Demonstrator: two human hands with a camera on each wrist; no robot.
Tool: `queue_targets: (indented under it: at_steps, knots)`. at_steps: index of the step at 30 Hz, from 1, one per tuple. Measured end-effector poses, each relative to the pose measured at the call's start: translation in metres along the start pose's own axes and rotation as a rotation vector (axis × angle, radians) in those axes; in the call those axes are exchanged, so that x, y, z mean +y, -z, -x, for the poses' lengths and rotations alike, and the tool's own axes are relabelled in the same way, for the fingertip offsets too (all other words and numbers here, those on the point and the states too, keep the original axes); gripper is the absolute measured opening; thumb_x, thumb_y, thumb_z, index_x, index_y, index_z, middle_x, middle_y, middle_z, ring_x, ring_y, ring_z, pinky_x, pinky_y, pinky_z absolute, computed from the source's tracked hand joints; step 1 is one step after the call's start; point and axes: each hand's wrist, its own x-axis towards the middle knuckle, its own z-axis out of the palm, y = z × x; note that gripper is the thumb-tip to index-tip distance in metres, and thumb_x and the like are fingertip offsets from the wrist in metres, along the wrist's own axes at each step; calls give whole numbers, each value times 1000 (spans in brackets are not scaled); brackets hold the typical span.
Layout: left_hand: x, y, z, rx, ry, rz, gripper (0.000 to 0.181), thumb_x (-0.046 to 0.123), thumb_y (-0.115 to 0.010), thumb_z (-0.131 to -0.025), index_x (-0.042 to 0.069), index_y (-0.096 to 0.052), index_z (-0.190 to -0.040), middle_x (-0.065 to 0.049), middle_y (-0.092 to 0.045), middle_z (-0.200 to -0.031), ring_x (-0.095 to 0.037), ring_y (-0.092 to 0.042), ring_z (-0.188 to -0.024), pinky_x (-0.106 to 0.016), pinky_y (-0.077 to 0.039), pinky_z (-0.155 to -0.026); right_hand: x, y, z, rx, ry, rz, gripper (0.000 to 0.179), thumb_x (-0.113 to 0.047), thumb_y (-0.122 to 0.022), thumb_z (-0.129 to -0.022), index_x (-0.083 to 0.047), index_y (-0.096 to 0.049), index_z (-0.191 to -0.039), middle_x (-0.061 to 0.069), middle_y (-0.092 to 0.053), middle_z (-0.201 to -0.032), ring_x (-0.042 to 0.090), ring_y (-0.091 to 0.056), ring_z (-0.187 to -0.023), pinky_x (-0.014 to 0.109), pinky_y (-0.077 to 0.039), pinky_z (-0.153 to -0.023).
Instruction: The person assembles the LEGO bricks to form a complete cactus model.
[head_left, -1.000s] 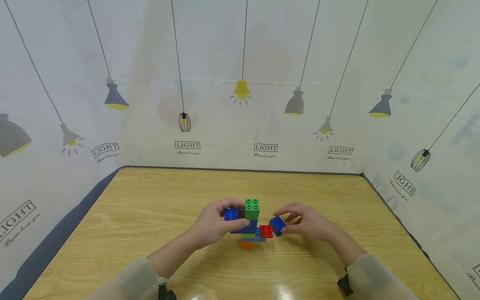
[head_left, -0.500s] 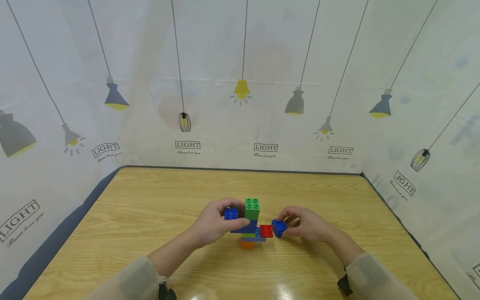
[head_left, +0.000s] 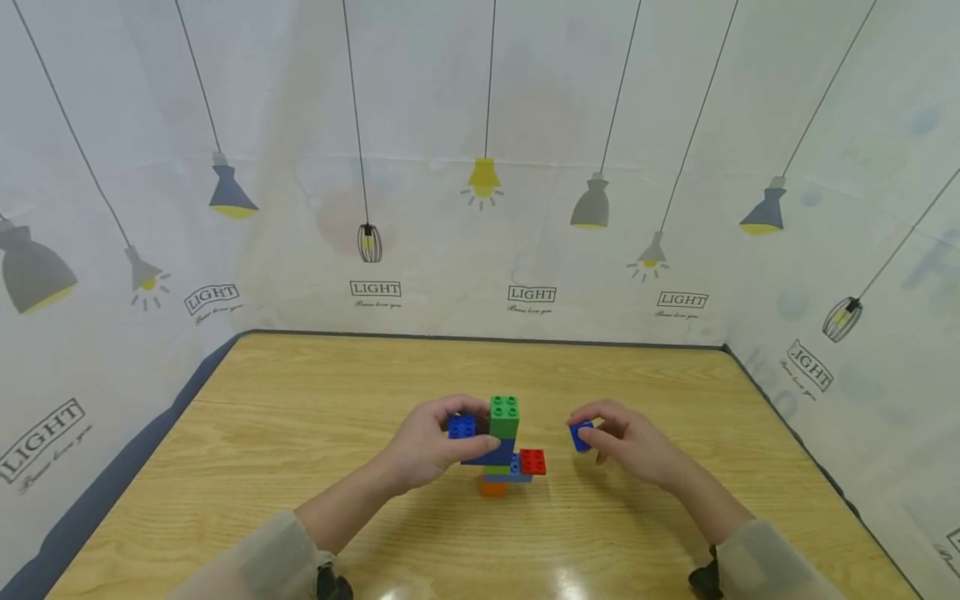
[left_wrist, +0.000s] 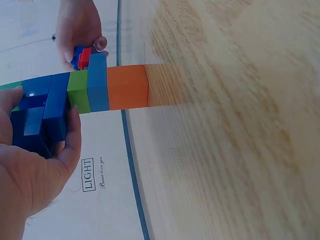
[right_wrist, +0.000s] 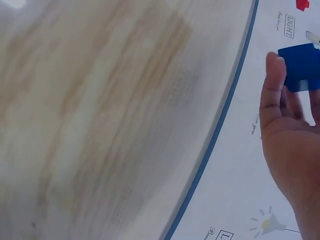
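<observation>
My left hand [head_left: 431, 446] grips a stack of toy building bricks at its upper part, thumb across the dark blue bricks [head_left: 480, 451]. An orange brick [head_left: 492, 487] forms the base on the table, with a light blue brick [left_wrist: 98, 82] and a lime green brick [left_wrist: 78, 91] above it. On top stands a green brick [head_left: 504, 417]; a small blue brick [head_left: 462, 427] rises on the left. A red brick [head_left: 532, 462] sits on the light blue one's right end. To the right, my right hand [head_left: 630, 442] pinches a loose blue brick [right_wrist: 301, 67] between thumb and fingers, apart from the stack.
A wooden table [head_left: 337, 383] lies under both hands. Behind it and along its sides hangs a pale sheet [head_left: 442, 100] printed with lamps and lettering. A dark edge [head_left: 600, 343] runs along the table's back.
My right hand has turned the loose blue brick and moved it away from the red brick, to the right and slightly back. The left hand and the stack have stayed in place.
</observation>
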Motion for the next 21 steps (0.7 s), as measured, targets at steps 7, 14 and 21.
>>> queue_targets:
  at_steps: [7, 14, 21]
  knots:
    - [2, 0, 1, -2, 4, 6, 36, 29, -87, -97, 19, -76, -130, -8, -75, -129, -25, -69, -113, -38, -64, -94, -11, -5, 5, -18, 30, -84, 37, -30, -55, -117, -11, -65, -147, 22, -72, -121, 35, -73, -100, 43, -66, -85]
    - [2, -1, 1, -2, 0, 5, 36, 29, -86, -97, 19, -76, -130, -8, -75, -128, -25, -70, -113, -39, -64, -94, -18, -11, 8, -56, 32, -193, 50, -17, -74, -107, -12, -59, -154, 28, -58, -146, 33, -74, -117, 45, -66, -98]
    - [2, 0, 1, 2, 6, -6, 38, 31, -87, -96, 20, -76, -130, -7, -75, -129, -26, -69, -114, -40, -64, -96, -23, -22, 8, -65, 144, -132, 45, -13, -73, -107, -15, -63, -150, 23, -65, -144, 28, -76, -114, 32, -65, -95]
